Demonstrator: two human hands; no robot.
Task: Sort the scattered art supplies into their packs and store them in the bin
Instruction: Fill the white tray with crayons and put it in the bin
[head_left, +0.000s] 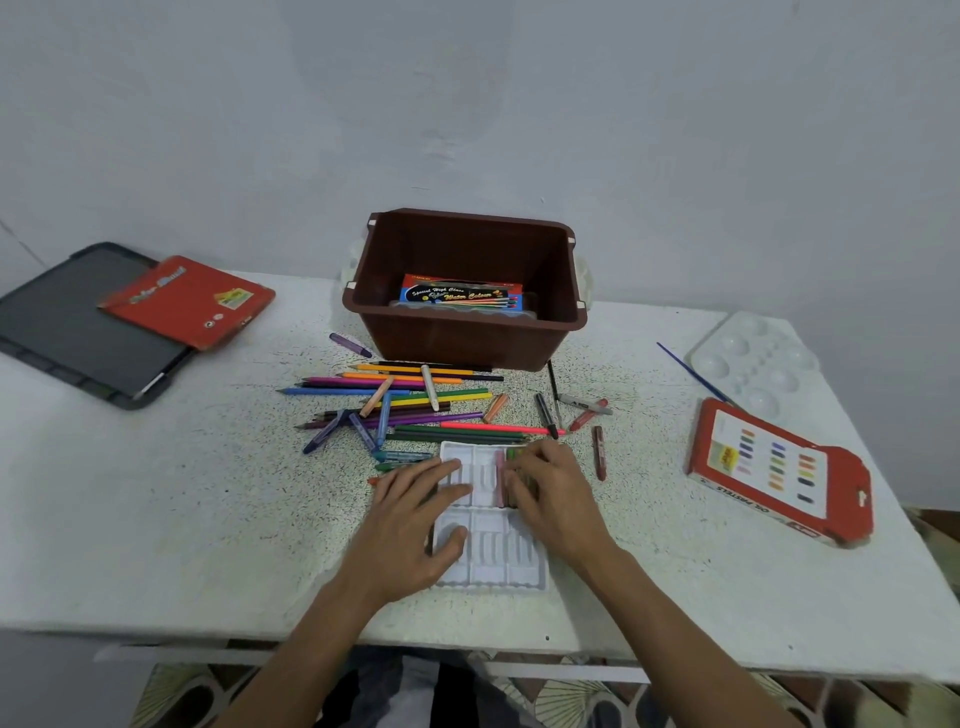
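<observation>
A white plastic pastel tray (491, 564) lies near the table's front edge. My left hand (415, 525) rests flat on its left side, fingers straight. My right hand (550, 493) is over the tray's upper right, fingers curled on pastels lying in the slots there. Behind the tray lies a scatter of coloured pencils (405, 387), crayons (374, 397) and markers (545, 415). A brown bin (467, 338) stands at the back centre with a blue water colour box (462, 295) inside. A red oil pastels sleeve (779, 467) lies at the right.
A white paint palette (753, 364) and a blue brush (691, 374) lie at the back right. At the back left a red pack (187, 301) rests on a dark tablet (78, 332). A dark red crayon (599, 452) lies right of the tray.
</observation>
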